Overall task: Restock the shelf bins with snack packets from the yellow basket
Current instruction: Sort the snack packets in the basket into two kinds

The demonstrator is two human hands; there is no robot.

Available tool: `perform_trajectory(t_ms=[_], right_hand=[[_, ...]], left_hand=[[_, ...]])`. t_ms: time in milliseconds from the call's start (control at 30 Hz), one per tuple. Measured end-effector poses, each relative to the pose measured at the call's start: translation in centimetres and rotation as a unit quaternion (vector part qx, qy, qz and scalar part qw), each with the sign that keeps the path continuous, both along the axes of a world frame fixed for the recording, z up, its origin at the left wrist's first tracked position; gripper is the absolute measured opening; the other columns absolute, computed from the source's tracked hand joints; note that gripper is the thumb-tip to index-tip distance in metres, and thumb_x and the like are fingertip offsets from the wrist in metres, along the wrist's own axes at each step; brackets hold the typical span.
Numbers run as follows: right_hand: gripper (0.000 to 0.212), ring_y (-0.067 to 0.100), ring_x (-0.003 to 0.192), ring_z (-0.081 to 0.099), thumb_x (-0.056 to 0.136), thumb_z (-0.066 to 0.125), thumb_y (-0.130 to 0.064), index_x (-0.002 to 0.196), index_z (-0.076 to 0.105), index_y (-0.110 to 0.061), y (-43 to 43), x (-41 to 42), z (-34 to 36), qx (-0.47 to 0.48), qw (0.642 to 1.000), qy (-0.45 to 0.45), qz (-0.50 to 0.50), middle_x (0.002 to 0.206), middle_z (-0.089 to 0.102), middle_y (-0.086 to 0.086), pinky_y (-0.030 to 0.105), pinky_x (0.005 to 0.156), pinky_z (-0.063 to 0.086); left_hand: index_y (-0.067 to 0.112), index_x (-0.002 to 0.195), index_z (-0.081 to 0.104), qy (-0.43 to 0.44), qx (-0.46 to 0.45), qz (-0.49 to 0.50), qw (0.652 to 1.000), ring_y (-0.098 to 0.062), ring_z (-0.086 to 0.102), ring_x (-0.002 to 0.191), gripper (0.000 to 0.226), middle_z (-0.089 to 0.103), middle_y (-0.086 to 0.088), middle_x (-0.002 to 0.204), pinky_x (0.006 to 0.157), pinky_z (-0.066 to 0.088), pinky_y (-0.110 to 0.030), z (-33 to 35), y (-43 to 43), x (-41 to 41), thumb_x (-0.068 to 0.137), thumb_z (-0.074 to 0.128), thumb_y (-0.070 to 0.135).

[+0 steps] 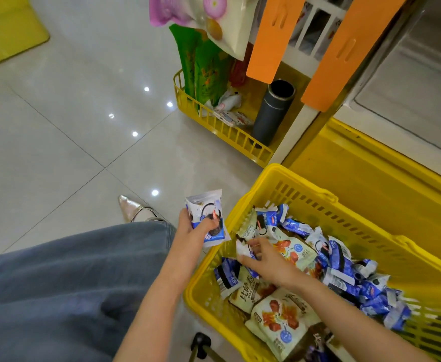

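Note:
A yellow basket (pixel 305 190) stands on the floor at lower right, filled with several blue-and-white snack packets (pixel 341 259) and larger cream packets (pixel 279 317). My left hand (pixel 192 227) grips a small stack of blue-and-white packets (pixel 206 218) just left of the basket's rim. My right hand (pixel 263 259) reaches into the basket and pinches another blue-and-white packet (pixel 243 250) near its left wall.
A low yellow wire shelf bin (pixel 222 130) ahead holds green bags (pixel 206 71), small packets and a dark grey flask (pixel 274 111). Orange price-tag strips (pixel 271 40) hang from the shelf above. My denim-clad leg and a pointed shoe (pixel 128 209) are on the left, on glossy tiles.

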State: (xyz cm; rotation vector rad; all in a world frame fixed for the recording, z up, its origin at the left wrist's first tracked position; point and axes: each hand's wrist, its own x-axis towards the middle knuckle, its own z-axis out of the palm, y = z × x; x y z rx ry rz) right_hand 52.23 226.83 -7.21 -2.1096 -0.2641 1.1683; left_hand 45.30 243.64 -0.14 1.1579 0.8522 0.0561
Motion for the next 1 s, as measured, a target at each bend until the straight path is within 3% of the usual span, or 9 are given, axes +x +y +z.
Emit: perform_trajectory(t_ms=[167, 267, 333, 433, 600, 700, 800, 933, 1000], right_hand=[[0.047, 0.001, 0.090, 0.052, 0.082, 0.063, -0.045, 0.116, 0.035, -0.028, 1.2, 0.8, 7.4, 0.096, 0.970, -0.166, -0.148, 0.102, 0.045, -0.020, 0.007, 0.055, 0.042], [0.044, -0.005, 0.091, 0.054, 0.082, 0.062, -0.044, 0.112, 0.037, -0.024, 3.1, -0.4, 9.8, 0.152, 0.947, -0.220, -0.177, 0.104, 0.050, -0.013, 0.010, 0.070, 0.044], [0.031, -0.016, 0.077, 0.051, 0.088, 0.057, -0.040, 0.105, 0.039, -0.020, 4.4, -1.5, 10.4, 0.175, 0.947, -0.214, -0.162, 0.092, 0.049, -0.013, 0.003, 0.068, 0.040], [0.017, -0.009, 0.071, 0.049, 0.096, 0.043, -0.035, 0.100, 0.042, -0.018, 5.5, -2.1, 10.8, 0.165, 0.957, -0.171, -0.166, 0.085, 0.050, -0.008, 0.001, 0.063, 0.037], [0.033, 0.000, 0.086, 0.057, 0.090, 0.057, -0.039, 0.113, 0.043, -0.020, 4.7, -1.4, 11.7, 0.146, 0.974, -0.034, -0.170, 0.107, 0.058, -0.003, 0.005, 0.060, 0.043], [0.029, -0.008, 0.063, 0.054, 0.086, 0.058, -0.047, 0.100, 0.050, -0.022, 3.7, -1.3, 12.3, 0.090, 0.985, -0.046, -0.143, 0.089, 0.058, -0.010, 0.003, 0.043, 0.035], [0.049, 0.007, 0.067, 0.049, 0.088, 0.047, -0.056, 0.101, 0.051, -0.009, 2.2, -1.5, 11.9, 0.065, 0.989, -0.065, -0.118, 0.085, 0.051, 0.001, 0.015, 0.055, 0.037], [0.045, -0.003, 0.052, 0.043, 0.086, 0.037, -0.060, 0.088, 0.051, -0.017, -1.5, -1.3, 12.0, 0.048, 0.989, -0.044, -0.133, 0.071, 0.044, -0.002, 0.011, 0.056, 0.036], [0.058, 0.003, 0.067, 0.060, 0.082, 0.038, -0.064, 0.096, 0.056, -0.011, -4.7, -0.9, 12.1, 0.030, 0.989, -0.010, -0.146, 0.079, 0.057, 0.008, 0.021, 0.069, 0.046]], left_hand=[[0.022, 0.114, 0.043, -0.025, 0.106, -0.026, 0.994, -0.002, 0.059, 0.089, 0.035, 0.059, 0.005, 0.102, 0.062, 0.047, -0.005, 0.5, -1.3, -0.7, 0.086, 0.060, 0.009], [0.020, 0.114, 0.043, -0.031, 0.109, -0.035, 0.993, 0.000, 0.059, 0.087, 0.034, 0.059, 0.003, 0.104, 0.062, 0.047, -0.005, 0.9, -1.9, -0.9, 0.087, 0.061, 0.011], [0.018, 0.115, 0.045, -0.034, 0.078, -0.043, 0.995, 0.004, 0.063, 0.078, 0.030, 0.061, 0.001, 0.103, 0.057, 0.047, -0.007, 1.3, -2.2, -0.9, 0.088, 0.058, 0.013], [0.016, 0.114, 0.046, -0.033, 0.036, -0.044, 0.998, 0.005, 0.065, 0.067, 0.025, 0.061, 0.003, 0.098, 0.049, 0.048, -0.011, 1.9, -2.6, -1.0, 0.091, 0.054, 0.015], [0.013, 0.125, 0.043, -0.027, -0.051, -0.025, 0.998, -0.019, 0.066, 0.088, 0.034, 0.064, -0.009, 0.106, 0.068, 0.056, -0.032, 2.4, -2.6, -1.4, 0.096, 0.044, 0.030], [0.019, 0.123, 0.041, -0.041, -0.037, -0.081, 0.995, -0.011, 0.066, 0.091, 0.041, 0.062, -0.005, 0.112, 0.061, 0.056, -0.023, 2.7, -2.9, -1.6, 0.089, 0.049, 0.040], [0.023, 0.118, 0.041, -0.059, 0.000, -0.129, 0.990, 0.005, 0.066, 0.076, 0.036, 0.061, 0.004, 0.106, 0.052, 0.049, -0.011, 2.5, -3.7, -1.8, 0.087, 0.058, 0.029], [0.028, 0.103, 0.041, -0.047, 0.015, -0.180, 0.982, 0.005, 0.066, 0.079, 0.027, 0.059, 0.003, 0.106, 0.058, 0.051, -0.014, 1.5, -6.2, -1.6, 0.086, 0.061, 0.023], [0.027, 0.106, 0.038, -0.043, 0.011, -0.228, 0.973, 0.001, 0.065, 0.085, 0.030, 0.059, 0.003, 0.111, 0.062, 0.053, -0.016, 1.2, -8.3, -0.9, 0.087, 0.062, 0.025]])
